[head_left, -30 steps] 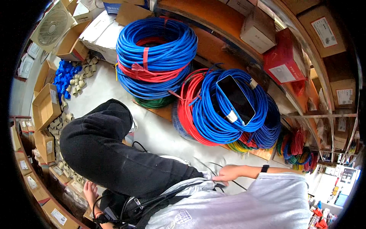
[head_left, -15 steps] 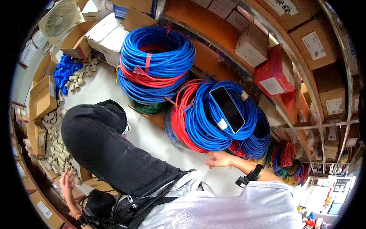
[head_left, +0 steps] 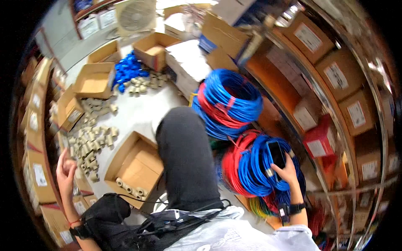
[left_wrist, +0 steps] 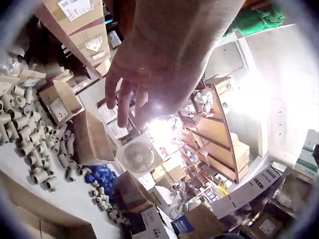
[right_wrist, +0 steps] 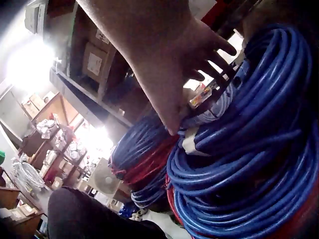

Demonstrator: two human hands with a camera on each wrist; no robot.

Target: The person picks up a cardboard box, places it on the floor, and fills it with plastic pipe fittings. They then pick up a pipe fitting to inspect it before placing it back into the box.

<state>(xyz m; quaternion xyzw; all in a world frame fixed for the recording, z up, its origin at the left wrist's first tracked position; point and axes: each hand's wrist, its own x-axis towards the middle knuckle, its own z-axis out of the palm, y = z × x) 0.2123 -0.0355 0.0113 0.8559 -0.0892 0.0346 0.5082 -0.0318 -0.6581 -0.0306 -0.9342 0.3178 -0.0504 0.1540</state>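
A dark-screened phone (head_left: 275, 153) lies on a coil of blue cable (head_left: 251, 169), in the head view right of the knee. My right hand (head_left: 287, 172) is over the phone's near end, with the thumb by its left edge. In the right wrist view the same hand (right_wrist: 177, 57) has its fingers spread and straight above the blue coil (right_wrist: 244, 164), close to a white tape band (right_wrist: 190, 141) on it. My left hand (head_left: 66, 168) is raised at the left, fingers loosely bent and holding nothing. The left wrist view has that hand (left_wrist: 154, 67) away from any object.
Beige pipe fittings (head_left: 90, 146) lie loose on the floor beside an open carton (head_left: 138, 165) with several inside. Blue fittings (head_left: 127, 69) are heaped farther off. A taller stack of blue and red coils (head_left: 230, 102) stands by the shelves (head_left: 268, 75) on the right.
The right hand has moved from beside the waist out to the phone on the coil. The left hand has risen at the left. The view has turned, showing the open carton on the floor.
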